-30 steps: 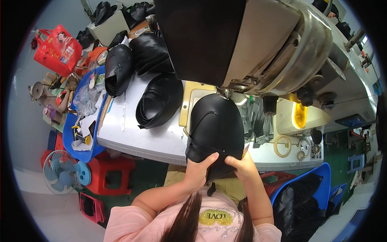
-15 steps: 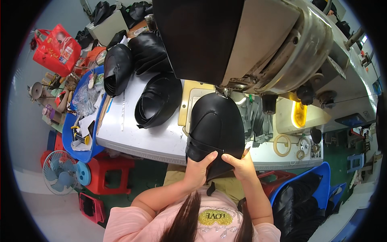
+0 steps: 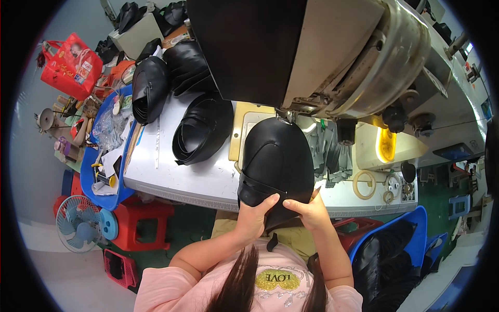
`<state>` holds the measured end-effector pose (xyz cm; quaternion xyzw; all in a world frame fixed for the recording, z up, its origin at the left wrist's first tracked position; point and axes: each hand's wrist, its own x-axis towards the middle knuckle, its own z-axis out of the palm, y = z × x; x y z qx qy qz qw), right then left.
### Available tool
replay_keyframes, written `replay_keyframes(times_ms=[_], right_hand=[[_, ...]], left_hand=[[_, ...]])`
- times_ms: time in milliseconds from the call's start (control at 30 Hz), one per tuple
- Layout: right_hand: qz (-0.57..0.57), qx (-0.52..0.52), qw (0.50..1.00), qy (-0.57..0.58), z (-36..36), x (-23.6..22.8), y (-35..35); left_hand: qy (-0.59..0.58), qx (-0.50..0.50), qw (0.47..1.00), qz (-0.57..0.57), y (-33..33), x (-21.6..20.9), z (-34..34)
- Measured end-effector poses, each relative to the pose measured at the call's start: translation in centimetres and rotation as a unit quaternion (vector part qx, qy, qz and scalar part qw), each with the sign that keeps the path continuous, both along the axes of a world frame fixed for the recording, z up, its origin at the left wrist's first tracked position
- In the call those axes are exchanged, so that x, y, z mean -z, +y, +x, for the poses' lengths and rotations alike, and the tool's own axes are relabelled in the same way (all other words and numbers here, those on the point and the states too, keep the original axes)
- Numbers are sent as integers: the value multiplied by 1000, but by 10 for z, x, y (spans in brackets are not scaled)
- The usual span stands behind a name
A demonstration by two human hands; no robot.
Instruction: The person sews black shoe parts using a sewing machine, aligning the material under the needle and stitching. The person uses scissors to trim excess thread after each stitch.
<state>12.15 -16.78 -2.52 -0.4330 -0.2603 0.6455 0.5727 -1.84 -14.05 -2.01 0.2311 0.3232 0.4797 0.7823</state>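
Observation:
Both hands grip the near end of a black leather shoe upper (image 3: pixel 278 151), one on each side, thumbs on top and close together. My left hand (image 3: pixel 254 215) is closed on its left edge, below a strap that crosses the upper. My right hand (image 3: pixel 307 210) is closed on its right edge; its other fingers are mostly hidden beneath. The rounded toe end lies under the sewing machine head (image 3: pixel 306 106), touching or very near its presser foot (image 3: pixel 285 115). A thin pointed thing shows beside my right hand, too small to name.
On the white table (image 3: pixel 208 182), more black uppers (image 3: pixel 202 130) stand at left, beside a blue bin (image 3: pixel 112 195) of scraps. Grey strips (image 3: pixel 330 153) hang right of the machine. A blue tub (image 3: pixel 416 234) of black pieces, a red stool (image 3: pixel 140 229) and a fan (image 3: pixel 80 223) flank me.
The view has shifted very slightly. Both hands keep the same hold, and the upper stays under the machine head with almost no visible movement.

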Motion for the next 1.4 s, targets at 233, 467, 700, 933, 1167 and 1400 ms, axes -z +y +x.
replay_keyframes(times_ms=[233, 467, 700, 933, 1167, 1400], right_hand=[[10, 24, 998, 53, -6, -1, 0], [-17, 62, 998, -15, -6, 0, 1], [-38, 59, 998, -3, 12, 4, 3], [-13, 2, 998, 62, 26, 5, 4], [-14, -4, 998, 67, 31, 6, 3], [-17, 2, 998, 57, 33, -2, 1]], left_hand=[[23, -3, 999, 40, 1, 3, -1], [-17, 5, 1000, 20, -1, 2, 1], [-115, 61, 988, -77, 4, -1, -19], [-163, 162, 967, -106, -2, -1, -21], [-191, 171, 961, -107, -6, 4, -18], [-89, 280, 956, -25, -9, 14, -31]])
